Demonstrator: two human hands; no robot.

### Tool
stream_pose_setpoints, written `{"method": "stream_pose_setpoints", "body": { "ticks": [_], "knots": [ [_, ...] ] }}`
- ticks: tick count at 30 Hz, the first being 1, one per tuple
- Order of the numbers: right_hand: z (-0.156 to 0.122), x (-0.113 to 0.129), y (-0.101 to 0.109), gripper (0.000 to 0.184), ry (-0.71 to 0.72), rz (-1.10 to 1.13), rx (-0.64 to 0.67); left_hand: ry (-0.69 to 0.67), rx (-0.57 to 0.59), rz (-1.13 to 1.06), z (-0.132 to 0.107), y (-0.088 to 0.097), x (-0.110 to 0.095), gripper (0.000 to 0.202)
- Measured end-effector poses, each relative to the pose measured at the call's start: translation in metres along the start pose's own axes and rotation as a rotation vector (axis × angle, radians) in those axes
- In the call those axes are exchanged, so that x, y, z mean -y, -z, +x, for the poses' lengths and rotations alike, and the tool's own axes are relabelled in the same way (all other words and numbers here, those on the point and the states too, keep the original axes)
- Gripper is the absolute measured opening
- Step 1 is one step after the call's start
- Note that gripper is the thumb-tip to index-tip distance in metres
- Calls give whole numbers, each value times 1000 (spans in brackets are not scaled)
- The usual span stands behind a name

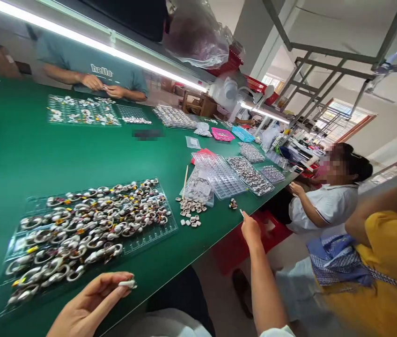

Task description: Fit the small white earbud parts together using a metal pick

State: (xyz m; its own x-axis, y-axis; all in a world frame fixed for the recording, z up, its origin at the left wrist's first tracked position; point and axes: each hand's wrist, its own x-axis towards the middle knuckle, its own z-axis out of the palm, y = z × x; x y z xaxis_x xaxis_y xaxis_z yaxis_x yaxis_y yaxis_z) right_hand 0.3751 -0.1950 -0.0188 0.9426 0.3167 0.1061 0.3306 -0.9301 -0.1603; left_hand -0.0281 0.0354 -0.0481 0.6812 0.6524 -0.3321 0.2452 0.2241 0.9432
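Note:
My left hand (95, 299) is closed in a pinch at the table's near edge. Thumb and forefinger hold a small white plastic part (127, 284). My right hand (251, 230) reaches out over the front edge, also pinching; a thin whitish piece (241, 213) sticks out from its fingertips, too small to name. Left of centre lies a clear plastic tray (149, 244) heaped with white ring-shaped parts (93, 229) that carry brown and yellow bits. Small white caps (191, 221) lie loose between my hands, and a little cluster of brown-and-white pieces (232, 204) sits near my right fingertips.
Clear trays (219, 175) and a filled tray (251, 175) stand beyond my right hand. A wooden stick (185, 181) lies on a plastic bag (198, 187). Across the green table (114, 154) a co-worker's hands (103, 87) handle something small. Other people sit or stand at right.

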Motion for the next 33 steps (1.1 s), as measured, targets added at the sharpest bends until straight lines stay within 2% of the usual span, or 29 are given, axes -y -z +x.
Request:
{"method": "stream_pose_setpoints", "body": {
  "ticks": [3, 6, 8, 11, 15, 17, 20, 23, 27, 33],
  "knots": [
    [-25, 10, 7, 46, 86, 50, -3, -20, -3, -152, -3, -3, -8, 40],
    [-67, 33, 5, 46, 247, 173, 3, -41, -12, -380, -8, -9, -14, 34],
    [-99, 59, -2, 41, 359, 506, 1, -27, 15, -570, -10, -12, -17, 29],
    [-151, 107, -15, 32, 479, 846, 225, -12, 66, -768, -12, -14, -22, 25],
    [-200, 168, -15, 22, 610, 1098, 550, -22, 84, -880, -21, -12, -26, 22],
    [-209, 187, -10, 19, 671, 1168, 664, -40, 95, -906, -27, -9, -27, 21],
    [-214, 199, -3, 19, 759, 1217, 761, -78, 89, -922, -35, -3, -28, 19],
    [-214, 202, 1, 21, 805, 1207, 756, -119, 63, -875, -40, 2, -30, 20],
    [-211, 205, 8, 14, 844, 1134, 706, -174, 21, -732, -44, 5, -33, 17],
    [-203, 209, 18, 7, 884, 1076, 740, -283, 49, -582, -47, 8, -42, 14]
  ]
}}
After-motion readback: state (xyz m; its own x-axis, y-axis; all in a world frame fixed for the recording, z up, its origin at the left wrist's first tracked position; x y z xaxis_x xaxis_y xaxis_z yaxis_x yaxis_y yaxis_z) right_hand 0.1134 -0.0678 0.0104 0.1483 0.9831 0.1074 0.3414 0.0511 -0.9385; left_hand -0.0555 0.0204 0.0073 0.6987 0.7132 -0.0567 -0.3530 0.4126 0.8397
